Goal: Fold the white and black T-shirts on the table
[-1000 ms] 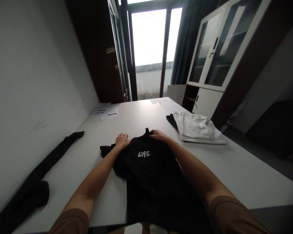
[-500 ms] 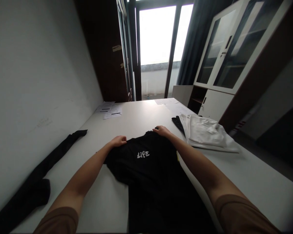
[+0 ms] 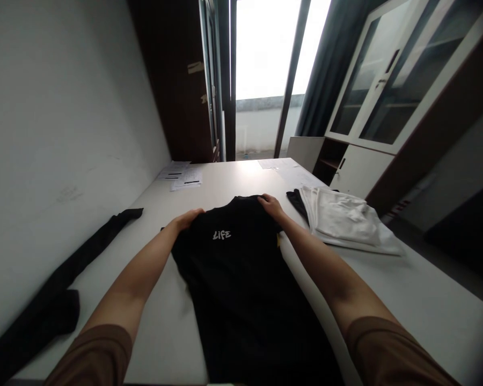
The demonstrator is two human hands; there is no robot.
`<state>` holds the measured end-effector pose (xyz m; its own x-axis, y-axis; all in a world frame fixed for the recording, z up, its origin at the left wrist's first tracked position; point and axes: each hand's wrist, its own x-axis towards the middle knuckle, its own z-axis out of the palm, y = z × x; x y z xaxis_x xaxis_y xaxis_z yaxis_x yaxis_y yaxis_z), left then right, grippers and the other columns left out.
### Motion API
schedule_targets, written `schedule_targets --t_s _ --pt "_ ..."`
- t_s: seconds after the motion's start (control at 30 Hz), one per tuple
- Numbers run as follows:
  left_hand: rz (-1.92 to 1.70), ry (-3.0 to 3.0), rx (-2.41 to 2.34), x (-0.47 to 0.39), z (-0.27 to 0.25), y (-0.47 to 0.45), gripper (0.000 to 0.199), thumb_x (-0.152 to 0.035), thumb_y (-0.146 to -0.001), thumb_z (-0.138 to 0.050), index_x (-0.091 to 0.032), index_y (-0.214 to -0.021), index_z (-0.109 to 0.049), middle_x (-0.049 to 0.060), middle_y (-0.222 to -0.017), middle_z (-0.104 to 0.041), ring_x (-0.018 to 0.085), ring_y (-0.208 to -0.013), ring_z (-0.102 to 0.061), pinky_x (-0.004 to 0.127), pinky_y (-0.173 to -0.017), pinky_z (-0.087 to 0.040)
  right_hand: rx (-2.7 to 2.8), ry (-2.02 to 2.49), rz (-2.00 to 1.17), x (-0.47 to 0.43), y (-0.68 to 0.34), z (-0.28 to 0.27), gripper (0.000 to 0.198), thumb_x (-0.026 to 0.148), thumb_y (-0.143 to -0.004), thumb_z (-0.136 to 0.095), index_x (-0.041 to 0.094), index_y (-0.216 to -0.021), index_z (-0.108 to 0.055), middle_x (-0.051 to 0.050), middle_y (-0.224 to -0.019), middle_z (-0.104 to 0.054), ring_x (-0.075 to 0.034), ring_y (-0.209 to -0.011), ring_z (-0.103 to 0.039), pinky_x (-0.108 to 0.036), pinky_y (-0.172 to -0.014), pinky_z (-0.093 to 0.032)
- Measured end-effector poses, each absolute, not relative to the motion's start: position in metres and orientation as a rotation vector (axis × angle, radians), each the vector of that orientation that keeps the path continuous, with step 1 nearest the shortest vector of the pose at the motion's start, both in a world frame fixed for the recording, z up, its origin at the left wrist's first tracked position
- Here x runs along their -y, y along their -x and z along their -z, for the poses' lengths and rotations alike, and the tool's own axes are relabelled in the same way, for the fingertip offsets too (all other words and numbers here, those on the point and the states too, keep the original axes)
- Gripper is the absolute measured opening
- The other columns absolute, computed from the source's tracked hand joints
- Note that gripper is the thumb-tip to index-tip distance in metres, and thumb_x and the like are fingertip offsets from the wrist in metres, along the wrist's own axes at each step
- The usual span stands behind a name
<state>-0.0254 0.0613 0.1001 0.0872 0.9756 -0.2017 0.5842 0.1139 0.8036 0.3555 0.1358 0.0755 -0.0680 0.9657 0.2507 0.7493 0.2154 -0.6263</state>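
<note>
A black T-shirt [image 3: 241, 284] with small white lettering near its collar lies spread over the white table, its neck end away from me. My left hand [image 3: 188, 218] grips the shirt at its left shoulder, fingers closed on the cloth. At the opposite shoulder, my right hand [image 3: 270, 205] pinches the fabric close to the collar. A small yellow patch shows at the shirt's right edge beneath my right forearm. The shirt's lower end runs out of view at the bottom.
Folded white clothing [image 3: 346, 220] lies on the table [image 3: 233, 182] at the right, with black cloth under it. Another black garment [image 3: 64, 284] stretches along the left wall. Papers [image 3: 185, 177] sit at the far left corner. A glass-door cabinet [image 3: 370, 80] stands beyond on the right.
Both hands have shifted slightly away from me, carrying the shirt's shoulders along. The shirt now lies straighter and flatter, its lettering further left. The view has tilted a little downward.
</note>
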Motion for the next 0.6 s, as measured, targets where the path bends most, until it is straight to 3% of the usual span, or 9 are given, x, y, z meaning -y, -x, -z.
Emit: schedule_targets --t_s 0.13,0.27,0.4,0.6 --pt "-0.539 -1.334 -1.213 -0.044 -0.101 0.015 0.035 -0.05 -0.09 -0.064 -0.017 -0.099 -0.067 0.008 -0.096 -0.074 0.022 -0.086 -0.069 0.033 -0.08 -0.056 2.089 1.711 -0.605 -0.139 -0.356 -0.058 0.032 0.04 -0.095 -0.059 0.021 -0.115 -0.075 -0.007 -0.117 -0.074 -0.024 -0.108 -0.067 -0.028 -0.091 -0.049" --pt "-0.626 -1.306 -0.932 -0.04 -0.111 -0.01 0.033 -0.046 -0.086 -0.074 -0.017 -0.1 -0.066 0.006 -0.101 -0.071 0.017 -0.088 -0.067 0.028 -0.084 -0.053 2.141 1.754 -0.528 -0.137 -0.349 -0.052 0.034 0.042 -0.096 -0.058 0.023 -0.119 -0.074 -0.008 -0.121 -0.073 -0.025 -0.111 -0.066 -0.03 -0.092 -0.048" --pt "-0.37 -1.539 -1.179 -0.029 -0.104 -0.038 0.035 -0.051 -0.091 -0.062 -0.017 -0.094 -0.068 0.005 -0.093 -0.071 0.018 -0.084 -0.065 0.027 -0.076 -0.051 1.985 1.77 -0.405 -0.135 -0.344 -0.054 0.034 0.042 -0.101 -0.05 0.022 -0.118 -0.072 -0.01 -0.122 -0.073 -0.025 -0.111 -0.065 -0.031 -0.094 -0.047" --pt "-0.23 -1.93 -1.471 -0.003 -0.094 -0.042 0.035 -0.045 -0.09 -0.061 -0.02 -0.113 -0.069 0.003 -0.092 -0.072 0.019 -0.082 -0.066 0.026 -0.07 -0.048 1.78 1.551 -0.524 -0.139 -0.344 -0.045 0.03 0.039 -0.1 -0.05 0.022 -0.111 -0.072 -0.007 -0.114 -0.074 -0.023 -0.102 -0.066 -0.03 -0.092 -0.048"
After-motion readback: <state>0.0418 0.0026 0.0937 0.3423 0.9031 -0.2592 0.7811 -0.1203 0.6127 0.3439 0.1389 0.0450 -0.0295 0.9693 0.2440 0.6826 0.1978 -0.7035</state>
